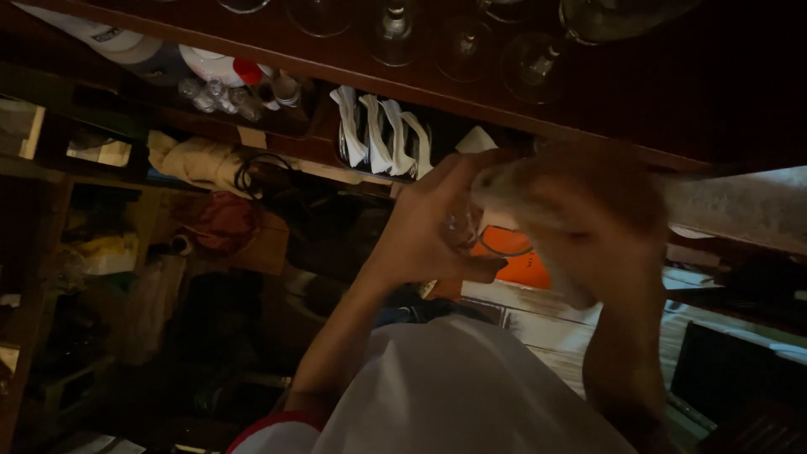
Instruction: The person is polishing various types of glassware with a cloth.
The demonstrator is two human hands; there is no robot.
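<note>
My left hand (429, 231) is wrapped around a clear drinking glass (461, 225) held in front of my chest. My right hand (601, 223) is blurred with motion and grips a pale cloth (525, 202) pressed against the glass's rim and side. Both hands meet just below a dark wooden counter edge (471, 101). My white apron or shirt (454, 387) fills the lower middle of the view.
Several upturned stemmed glasses (395, 34) stand on the dark counter above. Under it sit rolled white napkins with cutlery (382, 134), bottles (214, 92) and a coiled cable (256, 172). Cluttered shelves (101, 252) run down the left; an orange object (513, 252) lies below the hands.
</note>
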